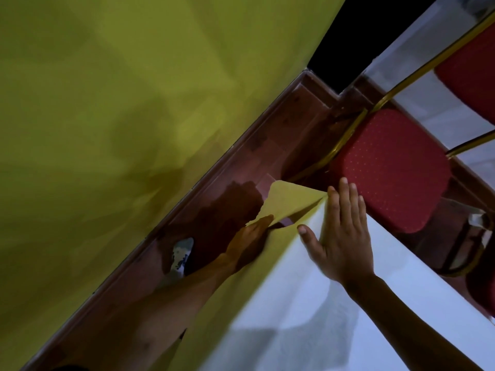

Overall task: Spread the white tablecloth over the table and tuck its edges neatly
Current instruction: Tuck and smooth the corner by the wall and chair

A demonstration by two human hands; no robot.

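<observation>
My right hand (340, 236) makes no grip: fingers straight, palm flat, it pins the white tablecloth (308, 325) at the tabletop's corner, I judge so the cloth won't slide. My left hand (250, 235) reaches under the hanging edge to the corner flap (290, 202), probably to fold it in. Shadow hides whether that grip pinches it. A red chair (388, 167) stands near. The cloth covers the tabletop and runs out of frame.
</observation>
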